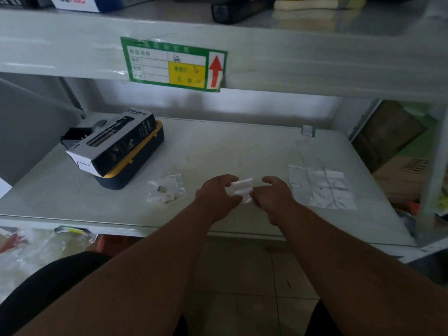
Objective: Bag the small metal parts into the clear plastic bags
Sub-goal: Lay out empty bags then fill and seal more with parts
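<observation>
Bag (241, 190) pinched between left hand (217, 194), right hand (274, 194), above shelf (218, 146)

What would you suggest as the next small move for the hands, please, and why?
Probably part the mouth of the small clear bag that the left hand and right hand pinch between them. Whether it already holds a part cannot be told. The small metal parts lie just left of the hands, within easy reach once it is open.
</observation>
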